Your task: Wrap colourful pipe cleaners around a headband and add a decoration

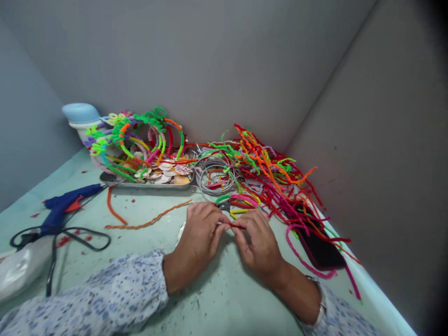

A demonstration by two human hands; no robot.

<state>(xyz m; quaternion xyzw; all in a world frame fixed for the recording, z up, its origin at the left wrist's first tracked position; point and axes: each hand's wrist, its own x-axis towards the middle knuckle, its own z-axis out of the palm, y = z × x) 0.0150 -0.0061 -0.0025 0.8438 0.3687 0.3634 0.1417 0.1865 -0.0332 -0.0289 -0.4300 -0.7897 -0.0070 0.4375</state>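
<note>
My left hand point(199, 238) and my right hand point(257, 242) meet low over the pale green table point(147, 280), fingers pinched together. Between the fingertips runs a short red pipe cleaner point(231, 226), held at both ends. Just beyond my fingers lie a green, pink and yellow wrapped ring point(238, 201) and small pliers with yellow handles point(234, 211). A white shell point(180, 232) peeks out under my left hand.
A metal tray point(147, 185) of seashells and pipe-cleaner hoops stands at the back, by coiled wire rings point(213, 176) and a heap of loose pipe cleaners point(269, 172). A blue glue gun point(65, 205) with black cord lies left. A dark phone point(317, 242) lies right. Grey walls enclose the table.
</note>
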